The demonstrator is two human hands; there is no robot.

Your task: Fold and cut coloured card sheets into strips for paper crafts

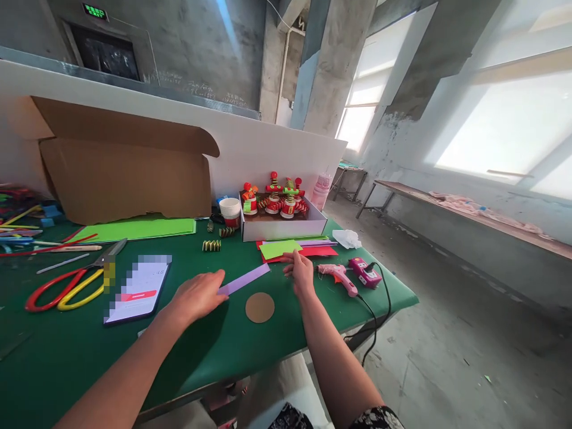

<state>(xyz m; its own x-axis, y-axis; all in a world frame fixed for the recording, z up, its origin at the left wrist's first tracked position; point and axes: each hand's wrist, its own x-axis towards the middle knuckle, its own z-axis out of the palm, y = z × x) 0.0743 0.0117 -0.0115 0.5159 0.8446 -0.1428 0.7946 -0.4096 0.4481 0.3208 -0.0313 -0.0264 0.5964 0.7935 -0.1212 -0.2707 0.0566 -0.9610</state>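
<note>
My left hand (pixel 199 294) holds one end of a purple paper strip (pixel 247 278) that lies on the green table (pixel 67 351), fingers pinched on it. My right hand (pixel 300 272) rests on the table with fingers spread, touching the edge of a stack of red and green paper sheets (pixel 286 249). A brown cardboard disc (pixel 260 307) lies between my two hands, close to the table's front edge. A pink glue gun (pixel 338 276) lies just right of my right hand.
A white box (pixel 286 226) of finished paper figures stands behind the sheets, a paper cup (pixel 230 211) beside it. A phone (pixel 138 289), red and yellow scissors (pixel 67 286), green sheets (pixel 138 228) and an open cardboard box (pixel 120 167) sit left. A pink charger (pixel 365 271) lies near the right edge.
</note>
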